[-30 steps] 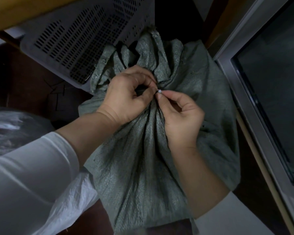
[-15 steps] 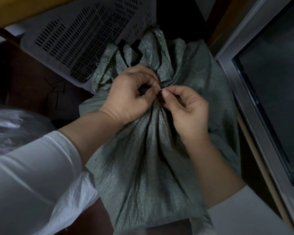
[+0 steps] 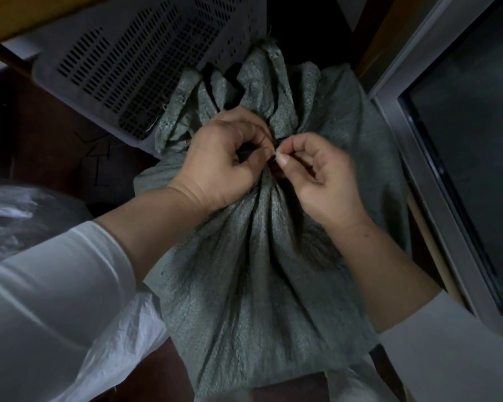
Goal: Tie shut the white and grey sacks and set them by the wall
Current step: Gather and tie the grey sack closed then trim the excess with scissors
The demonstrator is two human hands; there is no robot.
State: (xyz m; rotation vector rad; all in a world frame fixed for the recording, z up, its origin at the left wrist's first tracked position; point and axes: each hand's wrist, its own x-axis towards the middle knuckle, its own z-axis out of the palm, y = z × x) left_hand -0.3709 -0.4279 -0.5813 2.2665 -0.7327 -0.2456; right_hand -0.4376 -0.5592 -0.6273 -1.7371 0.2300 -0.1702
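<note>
The grey sack (image 3: 253, 285) stands in the middle of the view, between the person's two arms, with its mouth gathered into a bunch on the far side. The folds run from this bunch down toward the near edge. The left hand (image 3: 224, 163) is closed around the gathered neck of the sack, the fingers curled over the cloth. The right hand (image 3: 323, 175) is just beside it on the right; its thumb and first finger are pinched together at the neck, on something small and dark that I cannot make out well. The two hands almost touch each other at this place.

A piece of white sack (image 3: 122, 343) shows at the near left, under the left sleeve (image 3: 50, 291), and it touches the grey sack. Behind the sack, at the far left, a grey plastic crate (image 3: 134, 62) with many slots lies tilted, close to the loose top of the sack. On the right side there is a metal window frame (image 3: 436, 175) with dark glass, near the sack
</note>
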